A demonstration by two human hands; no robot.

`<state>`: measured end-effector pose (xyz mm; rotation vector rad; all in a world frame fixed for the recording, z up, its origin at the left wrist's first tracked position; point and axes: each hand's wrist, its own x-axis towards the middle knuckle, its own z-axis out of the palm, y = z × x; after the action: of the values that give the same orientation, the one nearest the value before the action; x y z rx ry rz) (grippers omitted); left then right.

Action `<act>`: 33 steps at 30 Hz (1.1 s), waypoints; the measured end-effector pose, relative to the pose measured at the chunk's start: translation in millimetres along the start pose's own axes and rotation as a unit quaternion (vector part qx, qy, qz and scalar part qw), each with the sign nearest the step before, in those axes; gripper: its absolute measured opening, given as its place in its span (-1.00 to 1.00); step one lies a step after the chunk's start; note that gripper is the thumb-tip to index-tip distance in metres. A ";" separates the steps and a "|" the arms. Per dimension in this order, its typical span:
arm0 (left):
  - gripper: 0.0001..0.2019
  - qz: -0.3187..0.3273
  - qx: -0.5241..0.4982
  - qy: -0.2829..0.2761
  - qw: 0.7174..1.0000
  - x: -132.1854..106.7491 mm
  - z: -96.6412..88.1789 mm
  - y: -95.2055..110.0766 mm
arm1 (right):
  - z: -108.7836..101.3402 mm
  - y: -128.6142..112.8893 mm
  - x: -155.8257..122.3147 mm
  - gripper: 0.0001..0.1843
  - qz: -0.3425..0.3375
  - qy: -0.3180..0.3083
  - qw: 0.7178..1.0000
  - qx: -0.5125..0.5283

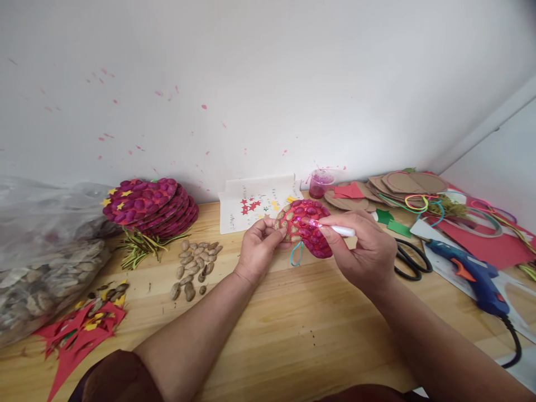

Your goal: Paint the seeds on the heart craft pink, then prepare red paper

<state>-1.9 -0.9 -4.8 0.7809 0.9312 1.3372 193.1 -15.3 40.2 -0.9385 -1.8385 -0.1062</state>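
A round craft disc (317, 243) covered with peanuts is held up above the wooden table. Most of its peanuts are painted magenta, while those along the left edge are bare tan. My left hand (258, 248) pinches that left edge between thumb and fingers. In my right hand (364, 251) is a paintbrush (344, 230) with a white handle, its pink-wet tip against the peanuts near the disc's middle. A blue cord loop (296, 255) hangs below the disc. Behind it stands a clear plastic cup (321, 183) of magenta paint.
Stacked painted discs (151, 204) and loose peanuts (196, 259) lie left, beside a plastic bag of peanuts (46, 279) and red scraps (84, 329). Paper with small stars (234, 218) lies behind. Cardboard circles (412, 183), scissors (412, 259) and a blue glue gun (473, 273) lie right.
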 end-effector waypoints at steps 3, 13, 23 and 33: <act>-0.61 -0.003 0.002 0.000 1.000 -0.7 0.5 1.2 | -0.3 0.7 0.1 -0.90 -0.009 -0.008 1.000 -0.008; -0.60 0.006 -0.004 -0.001 1.000 0.9 -0.2 -0.9 | 0.7 -3.0 3.3 -0.92 -0.029 -0.013 0.999 -0.016; -0.58 0.003 -0.006 0.001 1.000 0.3 0.7 1.4 | 1.1 -2.1 1.4 -0.88 -0.038 -0.021 0.999 -0.010; -0.55 -0.001 -0.015 -0.001 1.000 1.2 0.1 -0.5 | -0.7 -3.7 3.3 -0.91 -0.045 -0.011 0.999 -0.022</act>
<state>-1.6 0.3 -5.4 0.7574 0.9091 1.3457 190.7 -16.3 44.5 -0.8890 -1.9055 -0.1937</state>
